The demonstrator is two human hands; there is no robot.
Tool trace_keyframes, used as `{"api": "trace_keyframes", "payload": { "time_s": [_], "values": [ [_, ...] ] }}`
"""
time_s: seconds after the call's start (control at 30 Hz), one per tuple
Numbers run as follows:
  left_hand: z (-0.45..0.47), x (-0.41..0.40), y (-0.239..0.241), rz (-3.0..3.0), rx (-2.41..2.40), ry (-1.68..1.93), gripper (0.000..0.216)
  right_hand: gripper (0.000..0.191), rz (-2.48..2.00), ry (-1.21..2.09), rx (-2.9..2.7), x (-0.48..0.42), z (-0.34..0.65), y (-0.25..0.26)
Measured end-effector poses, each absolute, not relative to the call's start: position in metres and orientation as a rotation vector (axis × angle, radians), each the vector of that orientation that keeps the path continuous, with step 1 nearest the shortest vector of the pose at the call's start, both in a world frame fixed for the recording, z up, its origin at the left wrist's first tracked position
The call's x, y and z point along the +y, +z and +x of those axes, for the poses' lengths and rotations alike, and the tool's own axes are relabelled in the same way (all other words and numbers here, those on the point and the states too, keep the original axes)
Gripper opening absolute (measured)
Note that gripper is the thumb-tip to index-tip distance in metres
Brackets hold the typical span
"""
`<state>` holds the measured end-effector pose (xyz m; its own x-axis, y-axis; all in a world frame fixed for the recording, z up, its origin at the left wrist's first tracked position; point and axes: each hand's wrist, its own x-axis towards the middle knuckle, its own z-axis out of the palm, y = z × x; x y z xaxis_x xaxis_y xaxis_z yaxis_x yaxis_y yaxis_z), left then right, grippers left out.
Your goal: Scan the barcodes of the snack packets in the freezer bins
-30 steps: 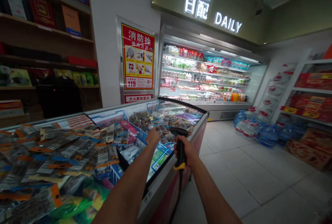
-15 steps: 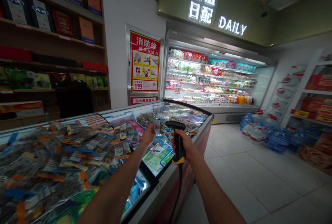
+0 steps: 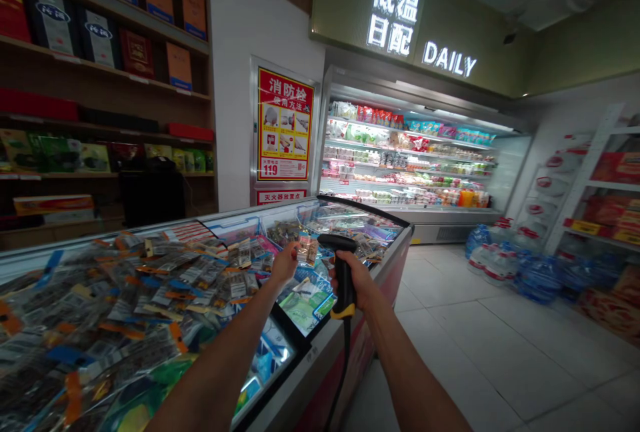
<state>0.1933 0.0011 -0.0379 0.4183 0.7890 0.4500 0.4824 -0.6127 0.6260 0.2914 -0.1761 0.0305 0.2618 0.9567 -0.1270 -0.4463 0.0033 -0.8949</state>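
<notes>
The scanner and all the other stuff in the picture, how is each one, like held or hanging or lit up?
Left hand, closed on a small packet
Small packet, held up near the scanner
Right hand, closed around the scanner
Scanner, upright, held
Cable, hanging down
Heaped packets, lying loose
DAILY sign, lit
Fridge case, open-fronted, lit, stocked
Water bottles, grouped together

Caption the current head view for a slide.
Left hand holds a small packet near the handheld scanner in the right hand, at a glass-topped display chest.
</notes>
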Motion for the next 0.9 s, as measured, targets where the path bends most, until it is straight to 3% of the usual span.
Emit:
{"api": "trace_keyframes", "payload": {
  "time_s": [0.9],
  "values": [
    [0.1917, 0.0051, -0.0407, 2.409, 1.257, 0.926, 0.043, 0.021, -1.007, 1.257, -0.631, -0.1719, 0.2856, 0.0282]
  ]
}}
